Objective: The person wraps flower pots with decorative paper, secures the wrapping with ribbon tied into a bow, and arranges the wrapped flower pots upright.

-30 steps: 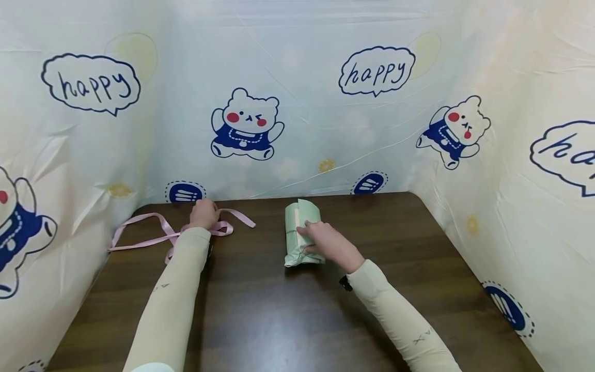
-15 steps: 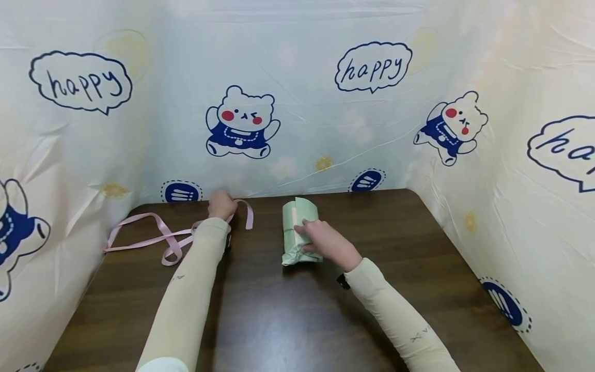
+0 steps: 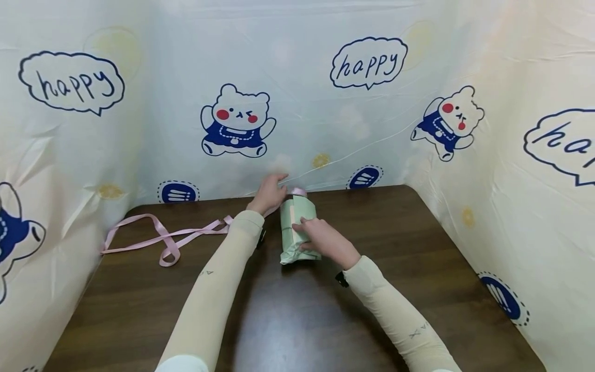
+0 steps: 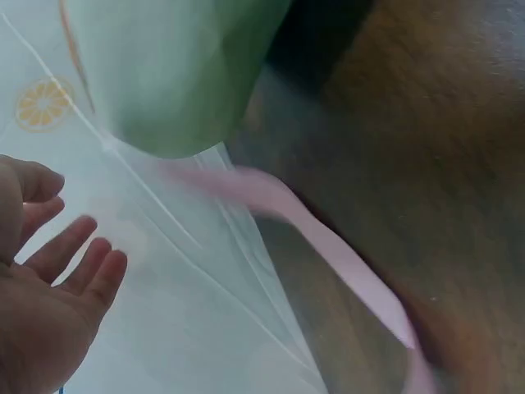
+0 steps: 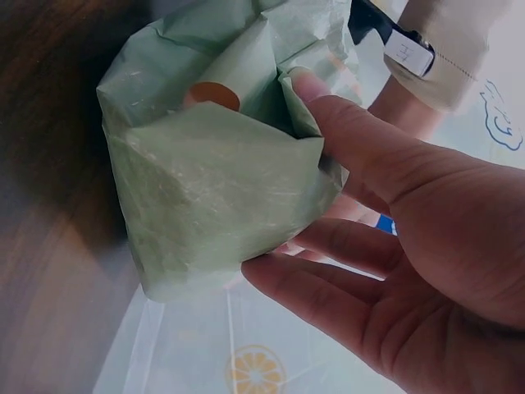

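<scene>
A package wrapped in pale green paper [image 3: 297, 222] lies lengthwise on the dark wooden table, its near end crumpled and folded. My right hand [image 3: 329, 242] holds it from the right side; the right wrist view shows the thumb on a paper flap [image 5: 301, 111] and fingers along the other side. Beyond the package's far left edge is my left hand [image 3: 269, 194], its fingers spread and loosely bent with nothing between them in the left wrist view. A pink ribbon [image 4: 336, 246] runs past that hand to the package's far end, partly hidden by the left arm.
More of the ribbon [image 3: 162, 227] lies in loose loops on the table's left part. A printed cloth [image 3: 307, 129] with bears and lettering hangs along the back and both sides, meeting the table's [image 3: 372, 227] far edge close behind the package.
My left hand has moved right from the ribbon loops toward the package, drawing the ribbon's end behind it and letting it go. The right hand keeps its hold on the package.
</scene>
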Demonstrator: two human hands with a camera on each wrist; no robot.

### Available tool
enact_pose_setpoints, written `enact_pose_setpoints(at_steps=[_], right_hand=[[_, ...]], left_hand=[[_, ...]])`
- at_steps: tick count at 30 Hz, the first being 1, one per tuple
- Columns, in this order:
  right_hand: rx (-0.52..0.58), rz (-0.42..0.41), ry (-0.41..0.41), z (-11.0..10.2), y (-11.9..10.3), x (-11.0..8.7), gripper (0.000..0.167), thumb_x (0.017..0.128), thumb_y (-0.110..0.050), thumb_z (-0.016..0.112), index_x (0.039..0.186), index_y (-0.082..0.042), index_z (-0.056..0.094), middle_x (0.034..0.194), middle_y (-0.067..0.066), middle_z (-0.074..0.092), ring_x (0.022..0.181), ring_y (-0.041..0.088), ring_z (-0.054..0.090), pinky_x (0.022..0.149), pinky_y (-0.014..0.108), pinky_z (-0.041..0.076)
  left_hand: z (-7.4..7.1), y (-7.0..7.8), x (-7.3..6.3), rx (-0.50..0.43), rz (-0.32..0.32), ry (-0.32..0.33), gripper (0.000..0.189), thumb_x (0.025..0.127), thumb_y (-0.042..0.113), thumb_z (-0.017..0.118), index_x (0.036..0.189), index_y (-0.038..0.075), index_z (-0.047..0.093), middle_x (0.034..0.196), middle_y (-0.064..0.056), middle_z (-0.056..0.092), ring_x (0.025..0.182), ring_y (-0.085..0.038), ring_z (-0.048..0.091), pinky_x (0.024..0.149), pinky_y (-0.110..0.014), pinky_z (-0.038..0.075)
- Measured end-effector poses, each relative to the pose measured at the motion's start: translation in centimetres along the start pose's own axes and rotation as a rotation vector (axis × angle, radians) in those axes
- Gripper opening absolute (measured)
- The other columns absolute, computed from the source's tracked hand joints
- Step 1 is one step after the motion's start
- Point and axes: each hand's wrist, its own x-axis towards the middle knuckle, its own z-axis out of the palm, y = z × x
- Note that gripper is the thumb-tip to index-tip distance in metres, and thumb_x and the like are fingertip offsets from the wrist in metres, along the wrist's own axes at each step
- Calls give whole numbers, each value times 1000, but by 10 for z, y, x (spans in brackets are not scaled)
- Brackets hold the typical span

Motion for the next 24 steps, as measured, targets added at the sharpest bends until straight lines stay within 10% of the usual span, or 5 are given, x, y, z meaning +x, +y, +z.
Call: enact_pose_setpoints(at_steps=[8, 14, 24], right_hand=[[23, 30, 3, -1, -1, -1, 58, 88, -31, 81, 139, -10, 63, 136, 17, 64, 95, 28, 72, 81, 39, 58], [91, 67, 48, -2, 1, -4, 59, 83, -29, 86, 130, -5, 62, 108, 13, 72, 87, 25, 70, 77, 44, 58], [203, 89, 157, 12, 14, -6, 87, 77, -30, 91, 146, 2, 50, 119, 15, 72, 97, 26, 71, 87, 47, 57]], left_hand=[[0, -12, -25, 12, 83, 17, 33, 99, 5, 54, 129, 2, 67, 130, -18, 63, 119, -34, 59, 101, -50, 49], [7, -10, -61, -39, 226, 55, 18, 93, 4, 62, 107, 2, 74, 100, -10, 69, 86, -23, 63, 79, -41, 55], [30, 18, -116, -146, 372, 29, 28, 87, 13, 74, 115, 7, 71, 116, -7, 67, 101, -26, 63, 85, -51, 54]])
